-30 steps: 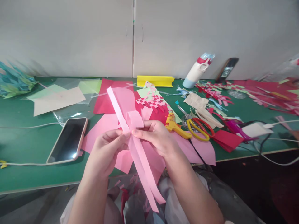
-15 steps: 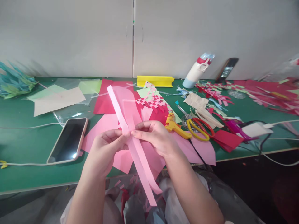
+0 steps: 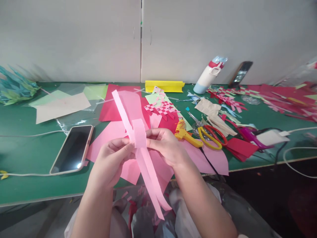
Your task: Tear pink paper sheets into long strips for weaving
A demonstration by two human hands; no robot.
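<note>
Light pink paper strips (image 3: 148,175) meet in a crossing between my two hands, above the table. One strip end points up and away, and two long tails hang toward my lap. A short strip end (image 3: 140,134) is folded over toward me at the crossing. My left hand (image 3: 112,157) pinches the strips from the left, thumb on top. My right hand (image 3: 164,145) pinches them from the right, its fingertips partly behind the folded piece. Pink paper sheets (image 3: 104,138) lie beneath the hands.
A phone (image 3: 71,150) lies at left. To the right are a yellow glue gun (image 3: 188,135), scissors (image 3: 210,137) and a white bottle (image 3: 210,75). Woven pink paper fish (image 3: 164,109) lie behind my hands. White cables (image 3: 297,153) run at the right edge.
The short strip end that stood upright, pointing away, has bent down toward me over the crossing. Both hands have stayed nearly in place, and the hanging tails have shifted slightly.
</note>
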